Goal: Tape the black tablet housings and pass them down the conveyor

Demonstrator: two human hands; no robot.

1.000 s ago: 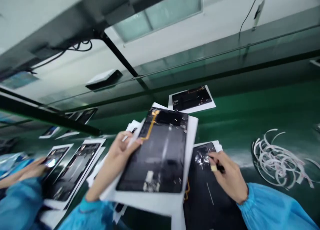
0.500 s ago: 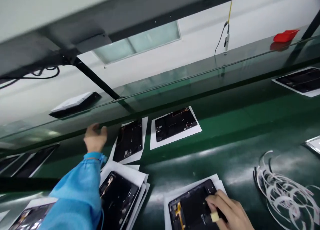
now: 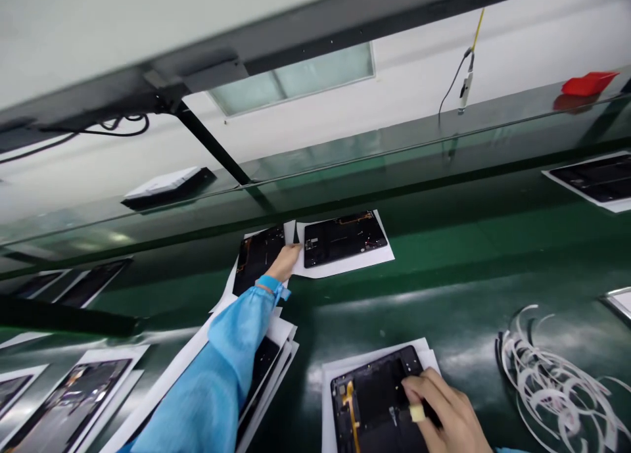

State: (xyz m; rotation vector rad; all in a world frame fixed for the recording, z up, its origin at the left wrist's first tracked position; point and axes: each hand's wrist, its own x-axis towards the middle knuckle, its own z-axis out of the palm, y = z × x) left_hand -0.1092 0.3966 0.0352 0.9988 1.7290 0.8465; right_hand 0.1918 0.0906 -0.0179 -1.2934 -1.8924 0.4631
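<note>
My left hand (image 3: 286, 261) reaches out in a blue sleeve, its fingers closed on the left edge of a white sheet (image 3: 340, 267). On that sheet lies a black tablet-like panel (image 3: 345, 237) with exposed parts. Another dark panel (image 3: 259, 252) on white paper lies just left of the hand, partly behind it. My right hand (image 3: 444, 404) rests over a nearer open tablet housing (image 3: 367, 407) with an orange flex strip. Its thumb and fingers are pinched together; what they hold, if anything, is hidden. A pale yellow wrap circles one finger.
A stack of panels and papers (image 3: 283, 354) lies beneath my left forearm. More panels on sheets (image 3: 73, 400) lie at lower left. White looped strips (image 3: 557, 381) are heaped at right. A raised glass shelf (image 3: 345, 154) crosses the back, bearing a red bin (image 3: 589, 83).
My left hand has swung right from open air, beside the far panels, and its fingers have closed on the white sheet's edge. My right hand has stayed at the near housing.
</note>
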